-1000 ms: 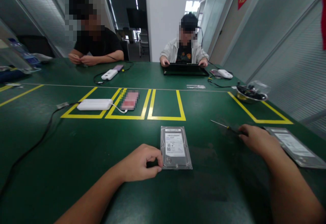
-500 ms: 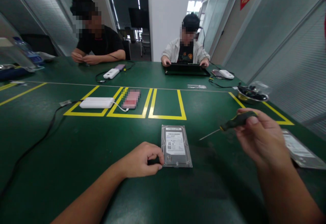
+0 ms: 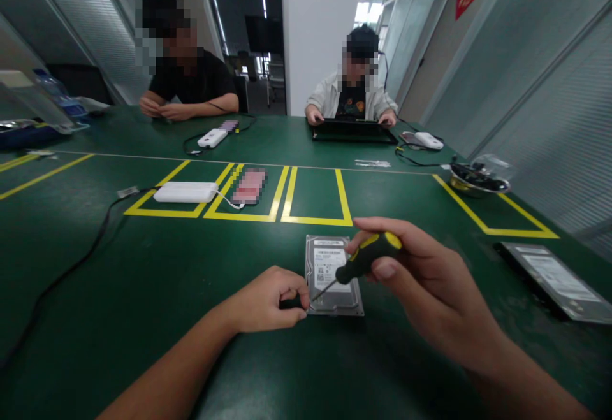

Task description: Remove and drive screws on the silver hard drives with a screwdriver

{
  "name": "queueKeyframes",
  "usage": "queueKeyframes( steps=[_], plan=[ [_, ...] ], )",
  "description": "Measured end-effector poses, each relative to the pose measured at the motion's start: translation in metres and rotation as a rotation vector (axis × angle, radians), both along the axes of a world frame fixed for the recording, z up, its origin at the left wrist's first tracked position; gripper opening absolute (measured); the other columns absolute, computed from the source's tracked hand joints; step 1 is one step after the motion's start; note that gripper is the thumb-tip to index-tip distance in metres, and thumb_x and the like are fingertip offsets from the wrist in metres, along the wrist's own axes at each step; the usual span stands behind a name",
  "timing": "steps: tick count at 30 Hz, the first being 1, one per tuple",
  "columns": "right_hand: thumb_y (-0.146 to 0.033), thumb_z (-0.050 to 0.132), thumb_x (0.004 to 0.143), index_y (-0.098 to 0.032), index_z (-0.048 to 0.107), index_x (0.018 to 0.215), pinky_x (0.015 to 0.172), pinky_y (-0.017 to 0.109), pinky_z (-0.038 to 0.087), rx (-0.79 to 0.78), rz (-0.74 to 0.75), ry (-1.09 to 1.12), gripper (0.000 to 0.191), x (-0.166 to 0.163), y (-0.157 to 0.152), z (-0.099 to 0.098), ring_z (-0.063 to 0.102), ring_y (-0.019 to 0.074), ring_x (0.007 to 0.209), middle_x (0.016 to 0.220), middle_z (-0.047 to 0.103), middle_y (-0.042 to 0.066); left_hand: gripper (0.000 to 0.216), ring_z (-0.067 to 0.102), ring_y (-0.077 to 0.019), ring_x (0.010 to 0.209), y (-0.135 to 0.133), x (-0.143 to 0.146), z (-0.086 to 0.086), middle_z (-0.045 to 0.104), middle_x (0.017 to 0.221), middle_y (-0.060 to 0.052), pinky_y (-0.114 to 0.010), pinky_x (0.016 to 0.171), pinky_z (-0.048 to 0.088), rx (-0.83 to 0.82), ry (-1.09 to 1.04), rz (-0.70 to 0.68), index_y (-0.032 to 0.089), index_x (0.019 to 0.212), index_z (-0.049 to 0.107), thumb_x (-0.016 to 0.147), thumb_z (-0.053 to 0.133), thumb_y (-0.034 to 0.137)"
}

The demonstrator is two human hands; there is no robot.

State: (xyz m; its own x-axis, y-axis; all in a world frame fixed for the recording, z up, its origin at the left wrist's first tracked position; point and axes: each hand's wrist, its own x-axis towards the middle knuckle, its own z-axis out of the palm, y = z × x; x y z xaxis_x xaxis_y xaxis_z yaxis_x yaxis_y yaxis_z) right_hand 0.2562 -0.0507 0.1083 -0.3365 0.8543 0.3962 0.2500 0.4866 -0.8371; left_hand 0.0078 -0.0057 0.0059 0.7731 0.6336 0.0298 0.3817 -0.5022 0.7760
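One hard disk drive (image 3: 344, 297) lay label up on the green table (image 3: 143, 292), near side, just right of the middle, its metal top in place. From where I stood, the right hand (image 3: 430, 283) gripped a dark green and yellow screwdriver (image 3: 361, 264), shaft slanting down toward the drive's near left corner; whether the tip was seated, I couldn't tell. The left hand (image 3: 268, 300) was curled, fingertips at the drive's left edge by that corner; I couldn't make out whether they pinched anything. No removed parts showed beside it, so the screwdriver work looked early, mostly left to do. A second drive (image 3: 557, 280) lay farther right, no hand on it.
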Motion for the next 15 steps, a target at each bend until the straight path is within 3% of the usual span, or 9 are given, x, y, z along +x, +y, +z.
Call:
queueKeyframes(
  steps=[7,15],
  plan=[
    [-0.022,0.056,0.097,-0.021,0.054,0.127,0.087,0.019,0.046,0.252,0.045,-0.236,0.031,-0.015,0.004,-0.003,0.061,0.0105,0.097,0.109,0.065,0.0,0.01,0.046,-0.0106,0.059,0.0,-0.001,0.0,0.053,0.067,0.004,-0.022,0.057,0.032,-0.044,0.023,0.003,0.016,0.086,0.066,0.076,0.066,0.018],
    [-0.024,0.055,0.097,-0.02,0.055,0.124,0.084,0.021,0.047,0.256,0.031,-0.261,0.027,-0.014,0.011,-0.011,0.063,0.0128,0.096,0.109,0.065,0.002,0.011,0.048,-0.0111,0.061,0.0,0.0,0.0,0.056,0.069,0.004,-0.022,0.059,0.033,-0.012,0.032,0.001,0.017,0.087,0.068,0.076,0.067,0.019]
  ],
)
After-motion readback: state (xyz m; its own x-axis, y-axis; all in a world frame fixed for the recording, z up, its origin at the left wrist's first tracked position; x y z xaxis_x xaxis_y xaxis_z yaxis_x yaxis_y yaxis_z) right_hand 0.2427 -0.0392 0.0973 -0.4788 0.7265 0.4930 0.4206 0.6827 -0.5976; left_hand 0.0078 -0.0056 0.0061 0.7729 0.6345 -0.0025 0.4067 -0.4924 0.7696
